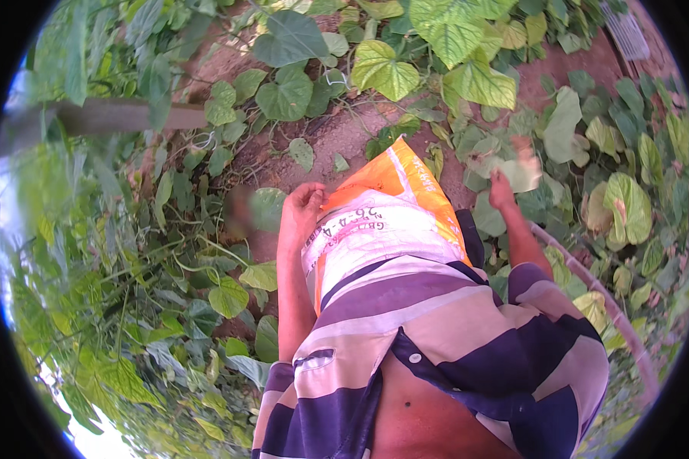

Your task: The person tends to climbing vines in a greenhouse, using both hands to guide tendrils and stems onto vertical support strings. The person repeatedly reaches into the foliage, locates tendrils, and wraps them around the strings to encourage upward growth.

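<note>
An orange and white woven plastic sack (379,224) bearing print hangs at the front of my body, below the hem of a striped shirt. My left hand (305,205) is at the sack's upper left edge with fingers curled; whether it grips the edge cannot be told. On the other side, my right hand (500,189) has thumb and fingers together at the edge of a pale green leaf (519,174), which is partly blurred. A brownish, blurred patch lies beyond that leaf among the vines.
Leafy climbing vines (149,241) crowd the left side, with broad yellow-green leaves (384,69) ahead. Bare soil (344,137) shows between the rows. A post (132,115) juts in at the upper left, a pole (603,298) curves at the right, and a grey slatted object (626,34) lies upper right.
</note>
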Demonstrator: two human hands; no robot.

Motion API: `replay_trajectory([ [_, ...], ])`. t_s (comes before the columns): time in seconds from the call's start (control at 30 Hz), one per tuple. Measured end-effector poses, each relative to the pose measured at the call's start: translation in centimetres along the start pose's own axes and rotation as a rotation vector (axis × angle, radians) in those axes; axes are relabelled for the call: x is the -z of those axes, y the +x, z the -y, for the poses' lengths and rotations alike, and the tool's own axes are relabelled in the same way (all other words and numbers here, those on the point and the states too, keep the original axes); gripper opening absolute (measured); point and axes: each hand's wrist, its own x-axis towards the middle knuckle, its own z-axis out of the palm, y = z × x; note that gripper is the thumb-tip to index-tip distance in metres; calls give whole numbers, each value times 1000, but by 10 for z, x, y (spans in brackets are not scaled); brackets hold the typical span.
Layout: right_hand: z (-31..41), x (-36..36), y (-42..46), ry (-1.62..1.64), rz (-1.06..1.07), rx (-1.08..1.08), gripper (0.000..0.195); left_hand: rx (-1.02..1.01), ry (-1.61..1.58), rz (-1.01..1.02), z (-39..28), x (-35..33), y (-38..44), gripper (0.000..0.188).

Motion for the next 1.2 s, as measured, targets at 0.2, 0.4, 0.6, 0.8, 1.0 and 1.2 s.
replay_trajectory([
  [0.2, 92, -60, 9, 986, 753, 74, 24, 67, -59, -172, 25, 1, -25, 24],
  [0.4, 158, 33, 61, 919, 742, 151, 19, 69, -348, -560, 2, 12, -63, 23],
  [0.6, 202, 90, 124, 739, 630, 110, 16, 23, -343, -984, 64, 87, -94, 29],
  [0.8, 258, 85, 92, 802, 466, 229, 15, -55, -554, -1259, 127, 196, -156, 23],
  [1.0, 321, 83, 35, 803, 289, 311, 15, -151, -563, -1393, 167, 317, -194, 25],
  [1.2, 437, 144, -40, 614, 259, 476, 21, -168, -519, -1223, 212, 398, -138, 41],
])
